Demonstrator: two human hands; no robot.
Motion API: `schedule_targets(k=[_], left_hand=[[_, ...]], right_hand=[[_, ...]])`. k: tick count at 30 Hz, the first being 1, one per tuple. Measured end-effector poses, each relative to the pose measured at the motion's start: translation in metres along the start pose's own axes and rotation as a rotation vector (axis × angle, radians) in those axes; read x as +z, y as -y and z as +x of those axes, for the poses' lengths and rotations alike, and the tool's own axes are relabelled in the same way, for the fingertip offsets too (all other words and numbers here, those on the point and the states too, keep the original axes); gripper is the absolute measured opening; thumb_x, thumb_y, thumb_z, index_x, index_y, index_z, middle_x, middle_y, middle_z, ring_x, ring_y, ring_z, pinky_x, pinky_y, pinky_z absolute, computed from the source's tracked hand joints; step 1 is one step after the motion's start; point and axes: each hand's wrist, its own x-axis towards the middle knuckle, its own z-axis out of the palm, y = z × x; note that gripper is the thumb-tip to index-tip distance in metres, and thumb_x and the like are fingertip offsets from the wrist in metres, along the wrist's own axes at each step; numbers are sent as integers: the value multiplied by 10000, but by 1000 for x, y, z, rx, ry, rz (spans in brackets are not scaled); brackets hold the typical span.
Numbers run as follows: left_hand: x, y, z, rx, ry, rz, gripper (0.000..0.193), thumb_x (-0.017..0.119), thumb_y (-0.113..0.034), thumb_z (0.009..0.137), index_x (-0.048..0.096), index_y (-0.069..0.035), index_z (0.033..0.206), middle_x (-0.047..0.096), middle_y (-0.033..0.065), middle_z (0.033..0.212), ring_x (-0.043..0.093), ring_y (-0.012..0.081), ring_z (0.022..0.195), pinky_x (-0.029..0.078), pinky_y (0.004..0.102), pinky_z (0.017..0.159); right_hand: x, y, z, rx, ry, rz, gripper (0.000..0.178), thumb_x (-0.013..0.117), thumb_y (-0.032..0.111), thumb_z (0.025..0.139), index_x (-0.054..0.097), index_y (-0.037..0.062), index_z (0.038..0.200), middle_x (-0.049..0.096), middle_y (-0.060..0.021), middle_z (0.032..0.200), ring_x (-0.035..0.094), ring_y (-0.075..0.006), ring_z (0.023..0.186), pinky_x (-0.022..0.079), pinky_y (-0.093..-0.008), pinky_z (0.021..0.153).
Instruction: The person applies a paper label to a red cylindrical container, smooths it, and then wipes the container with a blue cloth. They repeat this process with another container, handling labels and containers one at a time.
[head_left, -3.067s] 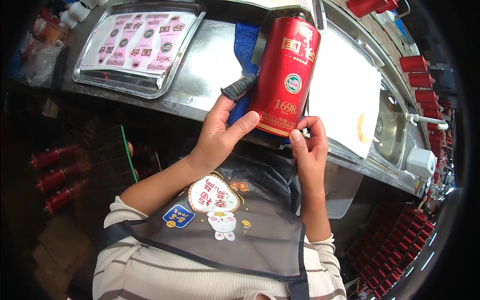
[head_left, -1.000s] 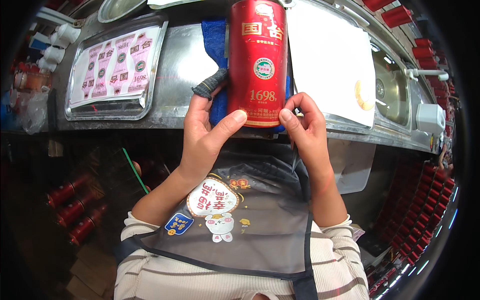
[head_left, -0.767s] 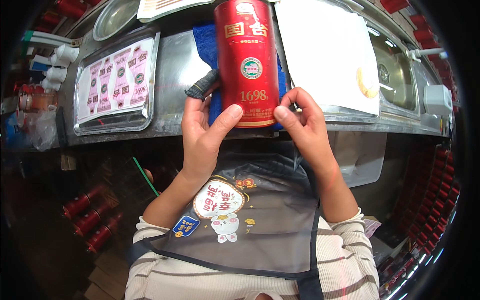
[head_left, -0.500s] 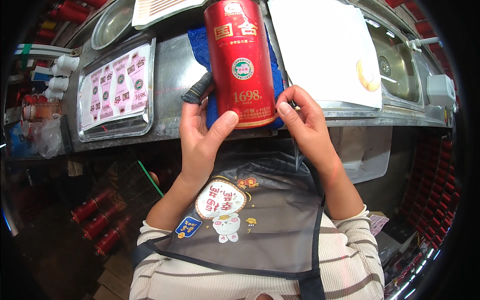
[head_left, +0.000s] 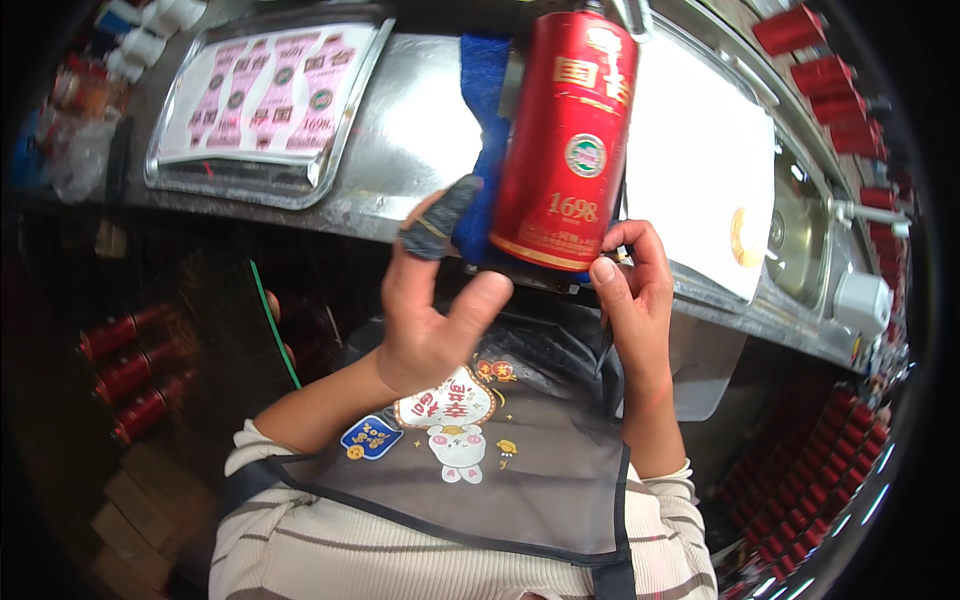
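A red bottle (head_left: 570, 150) with gold and white print lies on a blue towel (head_left: 484, 90), its base toward me. To the left of the base is my left hand (head_left: 435, 300), off the bottle, with thumb and fingers apart. A dark grey fabric sleeve covers one of its fingers. My right hand (head_left: 640, 300) is at the lower right edge of the bottle, thumb and fingers curled in. Something small and dark shows between those fingers, too little to name.
On the left stands a clear tray (head_left: 330, 175) of pink-and-white label sheets (head_left: 270, 95). White sheets (head_left: 700, 160) lie right of the bottle, before a metal sink (head_left: 805, 230). Several red bottles (head_left: 130, 375) lie below left; more are stacked at the far right.
My left hand has come off the bottle's base and opened to the left. The whole view has shifted and tilted, with the bottle now leaning right. My right hand stays by the base.
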Motion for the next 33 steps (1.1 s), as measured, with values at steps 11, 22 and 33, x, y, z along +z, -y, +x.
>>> schedule_targets(k=[11,22,33], left_hand=[[23,3,10,-248,-44,-333,526,651,-83,943,388,14,1387,469,123,1352,472,172,1257,406,334,1056],[16,6,15,-303,-66,-582,487,593,-64,968,394,-11,1408,483,97,1332,445,172,1257,332,348,1105],[26,8,13,-229,-137,-428,432,626,-109,948,462,14,1328,546,136,1250,529,217,1175,407,337,1029]], right_hand=[[5,1,-2,-7,-56,-35,299,678,148,914,435,57,1063,571,-8,900,467,-22,705,336,-166,595],[7,4,-2,-41,-106,-187,371,656,269,917,465,22,1118,532,2,776,388,-33,490,287,-179,445],[3,4,-2,-10,-93,-137,350,704,243,883,463,60,1060,584,-3,861,410,-12,542,272,-163,455]])
